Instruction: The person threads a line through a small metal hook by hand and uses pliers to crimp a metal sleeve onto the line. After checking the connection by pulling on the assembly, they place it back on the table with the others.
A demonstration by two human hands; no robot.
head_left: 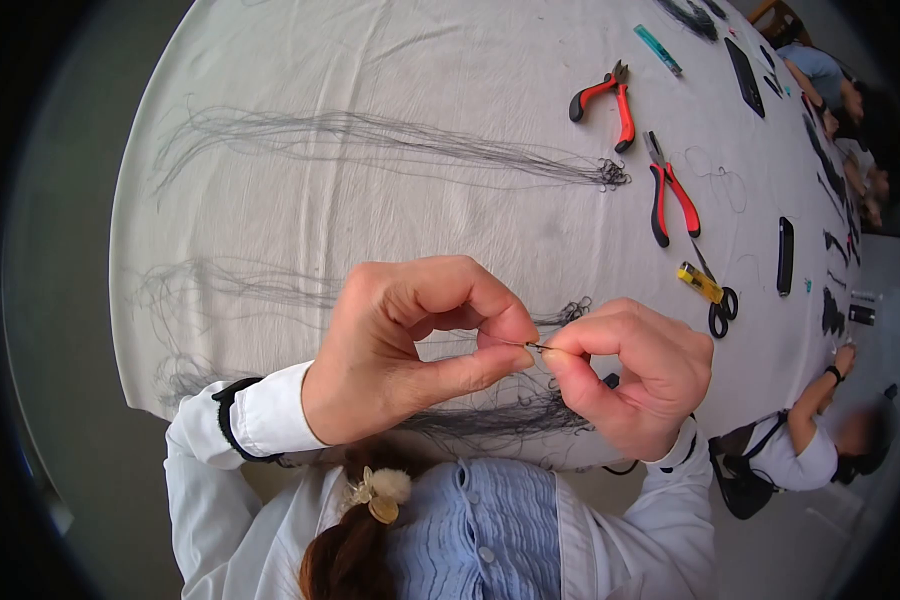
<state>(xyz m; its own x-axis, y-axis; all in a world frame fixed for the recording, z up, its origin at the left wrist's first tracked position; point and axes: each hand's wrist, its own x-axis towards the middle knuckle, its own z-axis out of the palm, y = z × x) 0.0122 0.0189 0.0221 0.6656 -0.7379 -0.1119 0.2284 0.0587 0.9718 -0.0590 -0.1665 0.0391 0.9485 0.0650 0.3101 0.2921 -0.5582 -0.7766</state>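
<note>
Above white creased cloth | my left hand, right hand pinch slim, dark, metal-looking sliver | probably light, stiff: grip ends

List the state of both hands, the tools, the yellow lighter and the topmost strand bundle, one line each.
Left hand: fingertips pinched at the small dark piece
Right hand: pinching the small dark piece
Red-handled cutters: handles spread
Red-handled pliers: handles spread
Yellow lighter: unlit, lying across the scissors
Scissors: partly covered, blades seemingly closed
Topmost strand bundle: stretched out, one end curled
</note>
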